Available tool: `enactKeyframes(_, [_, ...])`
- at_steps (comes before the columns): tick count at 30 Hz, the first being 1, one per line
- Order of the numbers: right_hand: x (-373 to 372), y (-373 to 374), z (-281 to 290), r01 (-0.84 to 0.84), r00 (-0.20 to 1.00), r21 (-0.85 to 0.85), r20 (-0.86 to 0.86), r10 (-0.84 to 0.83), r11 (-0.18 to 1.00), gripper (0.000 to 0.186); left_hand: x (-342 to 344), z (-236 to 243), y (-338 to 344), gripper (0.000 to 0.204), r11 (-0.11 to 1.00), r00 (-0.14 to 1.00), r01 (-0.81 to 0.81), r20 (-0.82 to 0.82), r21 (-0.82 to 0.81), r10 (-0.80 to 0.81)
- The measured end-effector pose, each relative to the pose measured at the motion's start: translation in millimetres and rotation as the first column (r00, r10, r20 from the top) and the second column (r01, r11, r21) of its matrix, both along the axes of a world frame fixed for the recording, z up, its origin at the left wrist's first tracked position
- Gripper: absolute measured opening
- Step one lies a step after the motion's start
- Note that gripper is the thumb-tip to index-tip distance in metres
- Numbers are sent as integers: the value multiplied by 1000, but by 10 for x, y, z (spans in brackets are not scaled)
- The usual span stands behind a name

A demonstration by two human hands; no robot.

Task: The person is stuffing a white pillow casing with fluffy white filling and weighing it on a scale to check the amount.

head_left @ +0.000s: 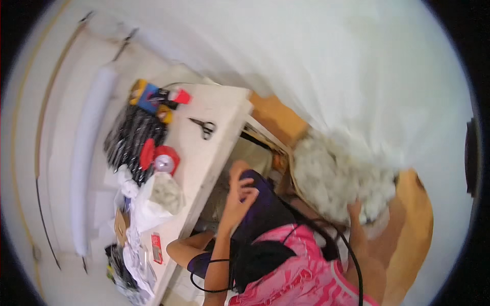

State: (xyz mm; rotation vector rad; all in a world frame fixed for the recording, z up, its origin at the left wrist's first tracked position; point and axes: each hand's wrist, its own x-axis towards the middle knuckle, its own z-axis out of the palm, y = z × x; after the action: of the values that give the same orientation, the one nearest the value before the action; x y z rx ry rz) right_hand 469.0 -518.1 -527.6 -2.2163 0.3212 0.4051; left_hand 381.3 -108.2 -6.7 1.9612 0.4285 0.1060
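My left hand [240, 196] is raised above my lap beside the table edge, its fingers bent and apart with nothing between them. To the right, my right hand [354, 208] reaches into a heap of white fluffy stuffing [334, 176]. Its fingertips sink into the near edge of the fluff, so I cannot see whether they grip any. The stuffing fills a wide round container [292, 171] with a thin tan rim, standing low beside my legs.
On the white table [204, 158] at left lie black-handled scissors [205, 128], black plastic packs [133, 132], a red round object with a silvery middle [164, 163], a white bag [158, 201] and a red card [156, 248]. Brown cardboard [416, 219] flanks the container. Black cable [352, 250] crosses my side.
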Motion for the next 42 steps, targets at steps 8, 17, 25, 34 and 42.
enactKeyframes(8, [-248, 990, 1078, 97, 983, 62, -163, -86, 993, 39, -886, 416, 98, 77, 992, 988, -111, 103, -65, 118])
enactKeyframes(17, [-464, 3119, 4494, -195, 931, 963, 123, 342, 184, 25, -1929, 983, 280, 86, 960, 942, -231, 283, 161, 180])
enactKeyframes(25, [-2409, 4017, 6192, -625, 596, 747, 644, 480, -227, 38, -3170, 1479, 392, 80, 769, 896, -352, 429, 534, 112])
enactKeyframes(34, [-3506, 4487, 6410, -656, 566, 723, 661, 493, -216, 31, -4046, 1140, 664, 29, 420, 266, -903, 888, 93, 375])
enactKeyframes(42, [-3730, 4459, 6653, -555, 691, 806, 584, 425, -204, 12, -4682, 985, 906, 29, 459, -42, -848, 897, -265, 440])
